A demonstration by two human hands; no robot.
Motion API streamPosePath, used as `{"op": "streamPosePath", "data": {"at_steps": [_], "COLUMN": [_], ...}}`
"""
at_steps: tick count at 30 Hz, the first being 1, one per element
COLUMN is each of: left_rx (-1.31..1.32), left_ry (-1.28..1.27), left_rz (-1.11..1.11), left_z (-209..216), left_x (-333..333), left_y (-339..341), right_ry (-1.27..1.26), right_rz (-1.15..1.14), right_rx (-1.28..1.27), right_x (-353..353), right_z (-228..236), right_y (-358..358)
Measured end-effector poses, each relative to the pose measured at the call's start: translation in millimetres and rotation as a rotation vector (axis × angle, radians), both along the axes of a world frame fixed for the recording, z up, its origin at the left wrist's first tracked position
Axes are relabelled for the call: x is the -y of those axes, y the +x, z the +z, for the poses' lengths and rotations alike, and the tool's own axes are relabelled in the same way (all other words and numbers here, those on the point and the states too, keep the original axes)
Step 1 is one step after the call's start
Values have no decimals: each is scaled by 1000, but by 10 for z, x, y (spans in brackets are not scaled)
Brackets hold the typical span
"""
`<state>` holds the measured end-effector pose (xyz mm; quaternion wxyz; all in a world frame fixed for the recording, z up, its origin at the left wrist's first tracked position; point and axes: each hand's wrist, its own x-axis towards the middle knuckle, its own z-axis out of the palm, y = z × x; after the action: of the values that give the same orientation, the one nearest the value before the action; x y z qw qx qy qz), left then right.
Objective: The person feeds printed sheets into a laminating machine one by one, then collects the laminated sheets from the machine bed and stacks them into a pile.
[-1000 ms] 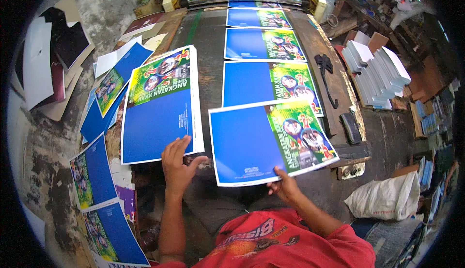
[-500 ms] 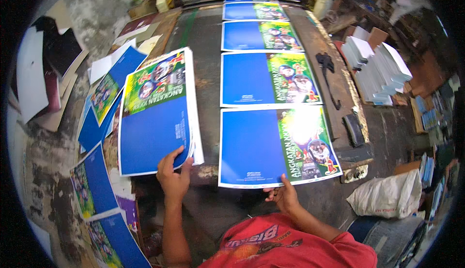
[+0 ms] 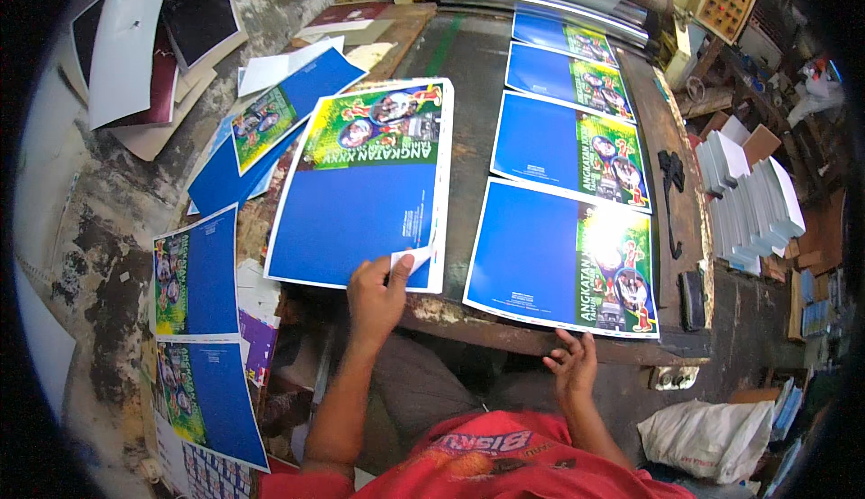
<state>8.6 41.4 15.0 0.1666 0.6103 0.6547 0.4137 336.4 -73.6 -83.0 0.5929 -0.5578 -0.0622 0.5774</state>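
Observation:
My left hand [image 3: 378, 292] pinches the near right corner of the top sheet on a thick stack of printed cover sheets [image 3: 351, 219], blue with a green photo panel. That corner is curled back, showing its white underside. To the right, a row of matching covers runs toward a roller machine; the nearest cover [image 3: 527, 247] has a bright glare on its printed half. Just below this cover's front edge is my right hand [image 3: 572, 368], palm up, with its fingers loosely apart and nothing in them. Its fingertips are at the edge; whether they touch it I cannot tell.
Metal rollers [image 3: 550, 3] span the table's far end. A black strap [image 3: 671, 192] and a dark case [image 3: 691, 301] lie along the right edge. Loose covers [image 3: 194, 269] are at the left. White paper stacks [image 3: 757, 201] and a pale sack [image 3: 707, 436] stand right.
My left hand has curled the top sheet's corner up and back. My right thumb has come off the nearest cover's front edge. The whole view has shifted.

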Motion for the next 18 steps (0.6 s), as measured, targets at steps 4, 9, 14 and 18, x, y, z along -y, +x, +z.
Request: {"op": "streamPosePath", "data": {"at_steps": [4,9,14,18], "left_rx": [95,657,721,360], "left_ry": [168,207,170,102], "left_rz": [127,242,285,236], "left_z": [-49,-90,-46,-188], "left_x": [-8,-18,-27,-76], "left_y": [101,67,66,117], "right_ry": [-80,305,436,433], "right_rz": [-60,458,753,868], "right_rx": [61,22,-329,-105], "right_x": [-62,-1090,-3460,-4898], "right_z": [183,741,1141,1117], "right_y": [-26,-518,-1568,-2000]}}
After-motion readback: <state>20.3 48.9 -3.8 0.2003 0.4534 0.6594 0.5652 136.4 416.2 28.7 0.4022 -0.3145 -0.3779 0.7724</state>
